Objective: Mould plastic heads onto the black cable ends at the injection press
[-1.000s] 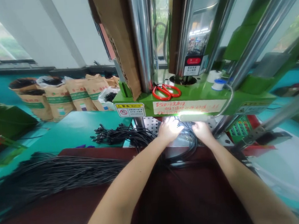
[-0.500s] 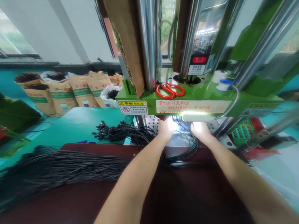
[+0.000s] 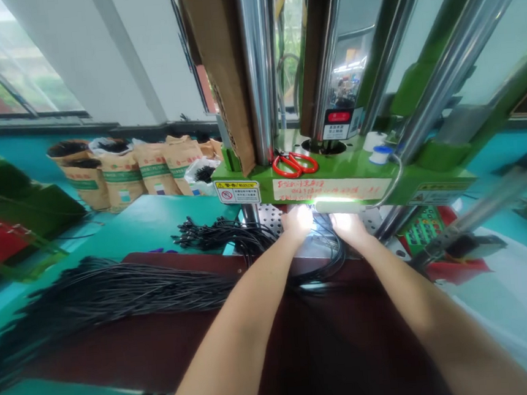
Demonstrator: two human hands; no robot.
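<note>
My left hand (image 3: 299, 220) and my right hand (image 3: 346, 226) reach under the front beam of a green machine (image 3: 263, 188), beside a bright lamp (image 3: 349, 205). Glare washes out both hands, and their fingers are hidden. Black cables (image 3: 330, 247) loop between and below them over a metal plate. Whether either hand grips a cable cannot be made out. Left of my left hand lies a bunch of cable ends (image 3: 220, 231). A long bundle of black cables (image 3: 128, 289) rests on the dark red board (image 3: 120, 351).
Red-handled scissors (image 3: 294, 164) and a blue-and-white spool (image 3: 380, 154) sit on the machine's beam. Paper sacks (image 3: 123, 176) stand beyond the teal table (image 3: 154, 213). A green control panel (image 3: 425, 229) is at the right, near slanting metal columns.
The camera view has shifted slightly, so the sacks and machine appear moved. My right hand sits a little closer to my left hand. Both hands remain under the beam.
</note>
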